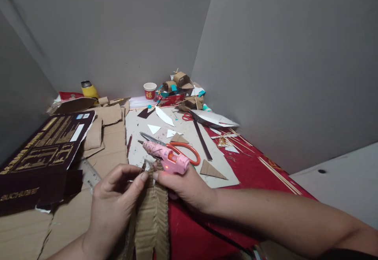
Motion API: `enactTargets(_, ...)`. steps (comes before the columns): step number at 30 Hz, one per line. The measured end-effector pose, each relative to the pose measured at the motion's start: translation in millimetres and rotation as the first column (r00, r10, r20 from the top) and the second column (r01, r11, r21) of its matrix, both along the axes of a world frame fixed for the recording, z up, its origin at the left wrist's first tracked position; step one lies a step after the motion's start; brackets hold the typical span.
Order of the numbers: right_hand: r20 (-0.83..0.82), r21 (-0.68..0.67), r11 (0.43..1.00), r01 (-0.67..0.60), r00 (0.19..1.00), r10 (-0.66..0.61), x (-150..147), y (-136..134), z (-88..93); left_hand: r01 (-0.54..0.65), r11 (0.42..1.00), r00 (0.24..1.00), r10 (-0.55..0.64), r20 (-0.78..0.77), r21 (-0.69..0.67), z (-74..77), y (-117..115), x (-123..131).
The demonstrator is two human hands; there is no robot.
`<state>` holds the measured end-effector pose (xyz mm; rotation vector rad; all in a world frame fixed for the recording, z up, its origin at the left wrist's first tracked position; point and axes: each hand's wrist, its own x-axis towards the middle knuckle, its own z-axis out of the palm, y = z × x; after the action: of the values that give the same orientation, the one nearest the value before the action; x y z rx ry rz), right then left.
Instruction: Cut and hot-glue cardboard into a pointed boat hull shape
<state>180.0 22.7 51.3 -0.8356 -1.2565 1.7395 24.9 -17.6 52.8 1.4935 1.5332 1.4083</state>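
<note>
My left hand (116,203) pinches the upper left edge of a folded piece of corrugated cardboard (147,216), its thumb and forefinger closed near the tip. The cardboard hangs down toward me, creased along its length. A pink hot glue gun (169,158) with a glowing orange light is gripped in my right hand (189,185), its nozzle pointing left and away. My right thumb also presses against the cardboard's upper right edge. Just behind the glue gun lie scissors with orange handles (193,154), partly hidden by it.
Flat cardboard (112,134) and a dark printed box panel (44,153) cover the left side. A grey board (218,173) holds paper and cardboard scraps, including a cardboard triangle (213,170). A paper cup (150,90) stands at the back. Thin sticks (279,175) lie right.
</note>
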Motion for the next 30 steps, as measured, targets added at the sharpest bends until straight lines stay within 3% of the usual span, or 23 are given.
enactTargets(7,0.033,0.049,0.999,0.003,0.999,-0.004,0.8,-1.1,-0.2,0.023,0.988,0.993,-0.004,-0.120,0.155,-2.6,-5.0,-3.5)
enactTargets(15,0.077,0.077,0.997,-0.023,0.997,0.017,2.3,1.8,-3.4,0.066,0.996,0.993,-0.059,-0.100,0.066,-4.6,-2.6,-3.9)
enactTargets(21,0.116,0.183,0.983,0.004,0.993,-0.025,2.5,3.7,-6.2,0.093,0.995,0.990,-0.089,-0.105,0.039,-3.3,-0.9,-4.8)
enactTargets(30,0.184,0.193,0.979,0.068,0.977,-0.105,0.8,4.7,-4.1,0.083,0.997,0.994,-0.082,-0.067,0.007,-2.5,1.5,-3.3)
